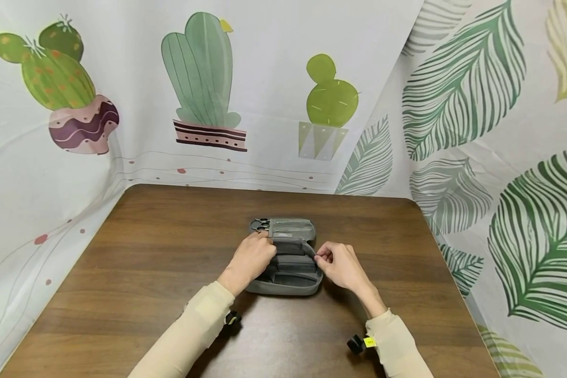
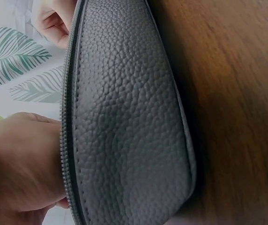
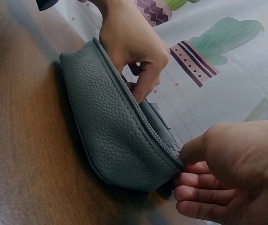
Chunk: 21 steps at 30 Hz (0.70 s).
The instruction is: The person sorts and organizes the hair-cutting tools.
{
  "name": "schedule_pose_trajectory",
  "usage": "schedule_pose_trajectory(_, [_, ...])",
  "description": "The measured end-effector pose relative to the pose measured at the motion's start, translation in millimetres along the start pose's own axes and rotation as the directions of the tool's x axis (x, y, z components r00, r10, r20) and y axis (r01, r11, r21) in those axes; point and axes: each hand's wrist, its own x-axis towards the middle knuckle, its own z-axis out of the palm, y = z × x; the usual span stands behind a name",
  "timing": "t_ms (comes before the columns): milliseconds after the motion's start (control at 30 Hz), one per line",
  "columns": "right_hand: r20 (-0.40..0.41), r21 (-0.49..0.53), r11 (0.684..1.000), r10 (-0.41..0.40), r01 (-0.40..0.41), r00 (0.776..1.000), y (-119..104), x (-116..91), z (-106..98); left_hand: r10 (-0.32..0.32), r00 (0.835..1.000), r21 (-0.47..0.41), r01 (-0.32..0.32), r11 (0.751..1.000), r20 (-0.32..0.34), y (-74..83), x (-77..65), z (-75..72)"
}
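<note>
A grey zip case (image 1: 283,288) with a pebbled, leather-like surface lies unzipped on the table, its lid folded back away from me. Dark dividers (image 1: 295,262) split its inside. Scissors (image 1: 263,223) sit in the lid at the left. My left hand (image 1: 252,257) reaches over the case's left side; in the right wrist view its bent fingers go down behind the zipper edge (image 3: 138,108), and the tips are hidden. At the right side, my right hand (image 1: 342,265) pinches the case's rim between thumb and fingers, as the right wrist view (image 3: 237,171) of that hand shows.
The brown wooden table (image 1: 170,236) extends around the case on all sides. Behind it hangs a white cloth (image 1: 274,94) printed with cacti and leaves. Black devices (image 1: 356,344) are strapped at both wrists, close to the tabletop.
</note>
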Motion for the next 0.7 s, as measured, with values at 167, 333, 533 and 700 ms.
schedule_pose_trajectory(167, [0.001,0.003,1.0,-0.004,0.004,1.0,0.4,-0.2,0.3,0.01,0.999,-0.044,-0.008,0.999,0.031,-2.9,-2.1,-3.1])
schedule_pose_trajectory(333, [-0.005,0.002,1.0,-0.004,0.004,1.0,0.5,-0.3,0.0,0.038,0.998,-0.141,-0.03,0.99,0.054,-9.0,-3.3,-12.8])
schedule_pose_trajectory(533, [-0.01,0.007,1.0,-0.004,0.004,1.0,0.2,-0.2,0.3,-0.045,0.998,-0.402,0.025,0.915,-0.041,-27.5,-3.7,-26.1])
schedule_pose_trajectory(700, [-0.004,0.013,1.0,0.003,-0.003,1.0,0.3,-1.0,1.2,-0.22,0.971,-0.596,0.124,0.794,-0.09,-47.0,-3.6,-32.1])
